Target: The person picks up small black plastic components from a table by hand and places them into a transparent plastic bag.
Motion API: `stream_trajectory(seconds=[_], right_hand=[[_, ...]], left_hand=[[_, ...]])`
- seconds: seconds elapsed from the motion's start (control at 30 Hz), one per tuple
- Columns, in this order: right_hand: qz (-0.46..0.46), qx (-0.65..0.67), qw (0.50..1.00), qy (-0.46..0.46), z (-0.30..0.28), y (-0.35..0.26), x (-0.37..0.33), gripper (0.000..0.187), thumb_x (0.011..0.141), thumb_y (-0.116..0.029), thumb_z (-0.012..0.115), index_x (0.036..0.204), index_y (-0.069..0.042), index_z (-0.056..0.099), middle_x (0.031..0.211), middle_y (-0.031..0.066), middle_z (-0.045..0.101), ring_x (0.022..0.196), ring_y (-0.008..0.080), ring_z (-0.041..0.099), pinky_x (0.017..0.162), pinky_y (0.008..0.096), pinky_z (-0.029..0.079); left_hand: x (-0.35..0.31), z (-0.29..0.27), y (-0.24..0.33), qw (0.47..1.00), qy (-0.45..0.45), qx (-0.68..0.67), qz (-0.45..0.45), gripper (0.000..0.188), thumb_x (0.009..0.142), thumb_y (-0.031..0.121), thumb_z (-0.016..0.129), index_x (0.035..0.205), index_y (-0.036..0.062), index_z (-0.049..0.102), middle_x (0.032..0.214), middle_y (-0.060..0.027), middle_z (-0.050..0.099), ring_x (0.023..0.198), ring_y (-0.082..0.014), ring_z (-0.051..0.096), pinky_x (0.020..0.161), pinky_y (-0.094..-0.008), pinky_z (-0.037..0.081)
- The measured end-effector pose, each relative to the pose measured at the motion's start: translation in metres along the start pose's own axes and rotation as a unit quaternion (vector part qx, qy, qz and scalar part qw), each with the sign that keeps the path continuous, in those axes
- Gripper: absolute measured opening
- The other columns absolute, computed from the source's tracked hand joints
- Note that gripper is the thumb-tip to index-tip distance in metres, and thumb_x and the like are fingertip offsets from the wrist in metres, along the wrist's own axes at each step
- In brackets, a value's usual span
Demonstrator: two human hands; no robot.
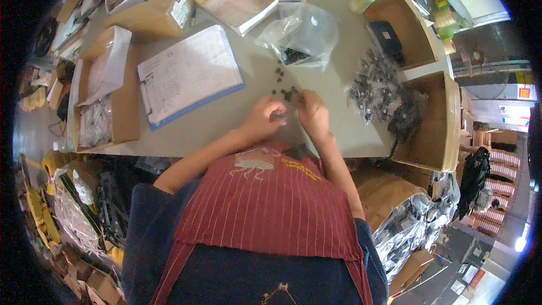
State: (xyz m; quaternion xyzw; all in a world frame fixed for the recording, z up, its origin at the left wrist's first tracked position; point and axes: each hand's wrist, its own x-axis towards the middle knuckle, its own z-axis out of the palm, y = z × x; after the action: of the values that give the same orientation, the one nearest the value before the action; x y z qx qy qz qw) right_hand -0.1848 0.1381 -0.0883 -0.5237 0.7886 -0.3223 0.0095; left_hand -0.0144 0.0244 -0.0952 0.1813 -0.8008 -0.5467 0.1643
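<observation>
Small dark pieces (289,95): loose in a little cluster on the counter (361,141), near the middle of the frame, with a few strays trailing above toward the clear bag (317,27).
Left hand (264,117): just left of the cluster, fingers curled in toward the palm; something small seems to be at the fingertips, but blur hides whether it is gripped.
Right hand (312,116): its fingertips come down at the cluster's right edge, close together; I cannot tell whether a piece is pinched.
Gap between hands: the two are apart, facing each other across a narrow space.
Picking up: best done with thumb and fingertip, one piece at a time from the cluster's near edge, so its neighbours are not knocked away.
Strays: worth drawing down into the cluster, since pieces this small could easily be overlooked.
Clear bag: slumped at upper centre with more dark pieces in its lower end; a nudge could spill some, so the knuckles should stay below it.
Right side: the heap of clear packets (372,87) lies well apart from the cluster; a wide elbow swing could mix the two.
Left side: the blue clipboard (192,73) leaves the left hand room, provided its corner is not bumped.
</observation>
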Motion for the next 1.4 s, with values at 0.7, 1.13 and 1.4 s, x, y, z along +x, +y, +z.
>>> stream_trajectory(seconds=[0.7, 1.13, 1.4], right_hand=[[-0.029, 0.238, 0.966, -0.092, -0.06, -0.053, 0.001, 0.018, 0.087, 0.002, 0.068, 0.104, -0.003, 0.071, 0.107, 0.0117, 0.067, 0.092, 0.0246, 0.069, 0.078, 0.0331, 0.056], [-0.072, 0.115, 0.986, -0.097, -0.047, -0.039, -0.011, 0.02, 0.083, -0.004, 0.067, 0.102, -0.003, 0.062, 0.101, 0.0193, 0.064, 0.095, 0.0394, 0.062, 0.079, 0.0455, 0.051], [0.015, 0.203, 0.975, -0.085, -0.036, -0.052, -0.01, 0.013, 0.091, -0.007, 0.064, 0.103, -0.001, 0.063, 0.093, 0.0179, 0.066, 0.089, 0.0375, 0.064, 0.077, 0.0418, 0.052]], left_hand=[[0.001, -0.002, -0.002, 0.998, -0.008, 0.053, 0.014, 0.043, 0.079, 0.01, 0.076, 0.12, 0.0064, 0.062, 0.115, -0.0154, 0.06, 0.105, -0.0351, 0.061, 0.09, -0.0421, 0.052], [0.0, -0.008, 0.003, 0.997, 0.015, -0.041, -0.06, 0.027, 0.09, 0.024, 0.067, 0.107, 0.0032, 0.068, 0.099, -0.0184, 0.071, 0.092, -0.0319, 0.069, 0.083, -0.0395, 0.053], [0.006, -0.019, 0.018, 0.991, 0.006, 0.124, 0.048, 0.012, 0.088, 0.015, 0.062, 0.089, 0.0034, 0.063, 0.085, -0.0194, 0.064, 0.079, -0.0398, 0.061, 0.071, -0.0468, 0.048]])
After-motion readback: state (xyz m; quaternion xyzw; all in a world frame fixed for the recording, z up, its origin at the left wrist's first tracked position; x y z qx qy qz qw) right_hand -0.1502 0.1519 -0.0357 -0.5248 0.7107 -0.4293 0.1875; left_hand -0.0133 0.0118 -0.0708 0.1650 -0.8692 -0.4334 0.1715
